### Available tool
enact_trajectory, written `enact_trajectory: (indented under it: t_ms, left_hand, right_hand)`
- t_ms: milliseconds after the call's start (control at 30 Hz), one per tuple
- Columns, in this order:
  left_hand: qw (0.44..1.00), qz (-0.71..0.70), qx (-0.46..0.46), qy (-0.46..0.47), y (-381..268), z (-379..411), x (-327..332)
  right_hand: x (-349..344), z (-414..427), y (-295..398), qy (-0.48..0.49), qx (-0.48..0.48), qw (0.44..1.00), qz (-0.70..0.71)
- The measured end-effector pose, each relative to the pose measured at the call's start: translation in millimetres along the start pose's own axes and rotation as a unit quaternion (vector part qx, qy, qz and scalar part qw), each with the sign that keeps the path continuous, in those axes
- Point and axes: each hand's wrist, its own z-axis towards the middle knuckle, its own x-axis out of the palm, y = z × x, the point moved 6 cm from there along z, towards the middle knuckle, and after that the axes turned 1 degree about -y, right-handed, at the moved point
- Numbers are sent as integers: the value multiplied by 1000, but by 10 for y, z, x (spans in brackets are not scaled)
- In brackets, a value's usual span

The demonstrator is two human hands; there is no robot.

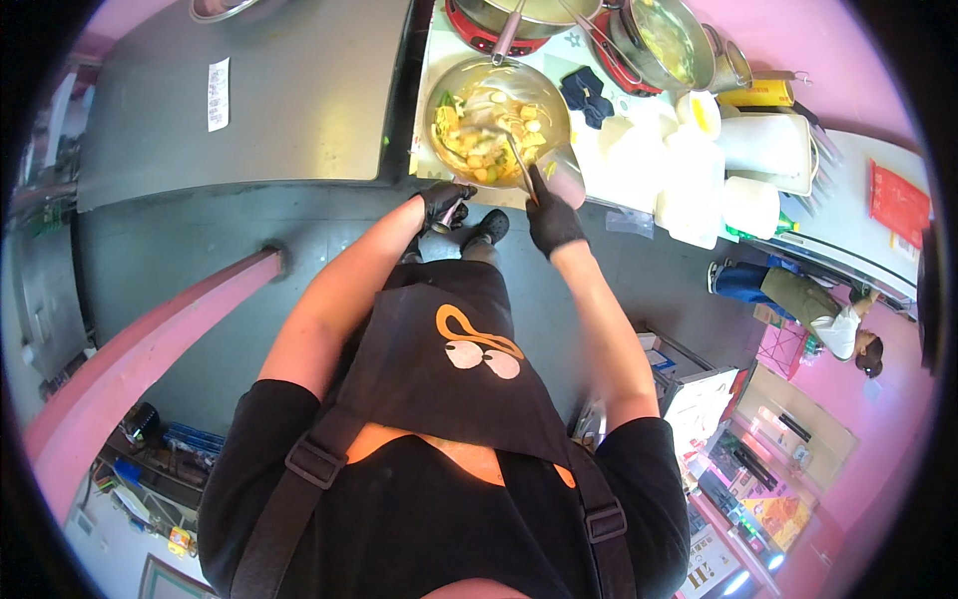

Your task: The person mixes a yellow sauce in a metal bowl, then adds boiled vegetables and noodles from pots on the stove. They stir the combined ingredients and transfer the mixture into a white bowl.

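Note:
My left hand (pixel 447 207), in a black glove, is closed around the handle (pixel 449 217) of a metal wok (pixel 550 90). The wok sits at the counter's front edge. Inside lies a mix of food (pixel 479 157) with greens, yellowish pieces and small round pieces. Also gloved in black, my right hand (pixel 555 221) grips a long-handled utensil (pixel 518 156), perhaps a ladle. Its blurred head is down among the food. Just right of the wok, close to my right hand, a translucent plastic container (pixel 566 178) holds a bit of green.
Behind the wok, pots (pixel 666 45) stand on red cookers (pixel 479 34), with handles jutting out. A dark cloth (pixel 587 97) and white containers (pixel 692 187) are to the right. A steel table (pixel 299 90) bears a paper slip (pixel 218 93). Another person (pixel 808 307) stands far right.

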Motion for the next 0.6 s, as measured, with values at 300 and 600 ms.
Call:
enact_trajectory:
  t_ms: [300,600]
  left_hand:
    - [1000,-17,1,-18,51,47,20]
    - [1000,-27,12,-7,-1,-29,45]
  right_hand:
    - [-5,509,-296,-41,87,993,-66]
    - [86,274,-765,-13,-10,999,-50]
